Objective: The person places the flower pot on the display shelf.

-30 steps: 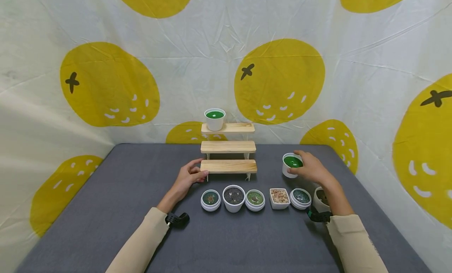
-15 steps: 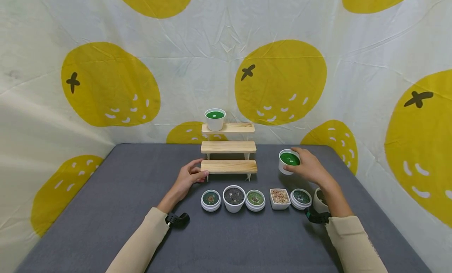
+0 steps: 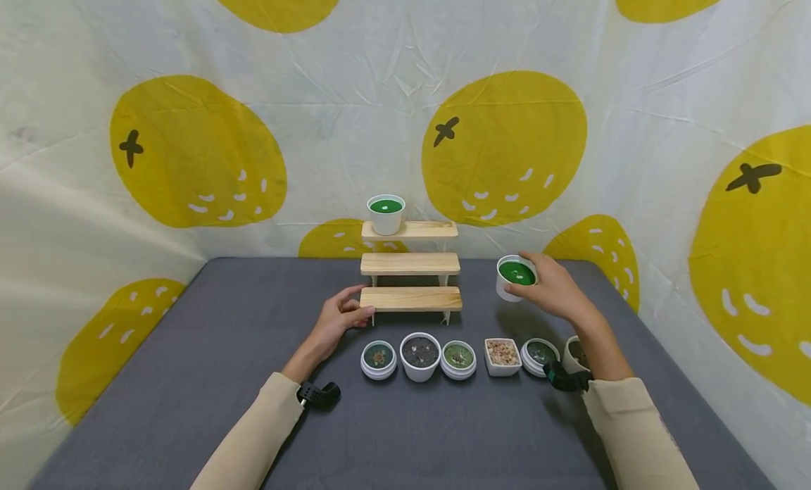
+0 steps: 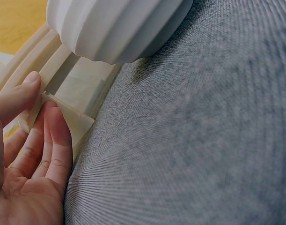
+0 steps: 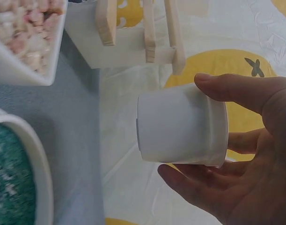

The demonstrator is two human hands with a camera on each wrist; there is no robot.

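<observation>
My right hand grips a white cup-shaped pot with a green top, thumb on one side and fingers on the other. The pot is raised off the table, to the right of a three-step wooden display stand. In the right wrist view the pot's plain white side shows, slightly tapered. My left hand holds the left end of the stand's lowest step. In the left wrist view the thumb lies on the step's edge and the curled fingers touch the pale side support. A matching green-topped pot stands on the top step's left end.
Before the stand sit a round pot, a taller pot with dark fill, a green-filled pot, a square pot of pinkish gravel and a teal-filled pot. My right wrist partly hides another pot. A patterned cloth hangs behind.
My right hand has lifted the white pot up and slightly left, toward the stand. The left hand keeps its hold on the lowest step.
</observation>
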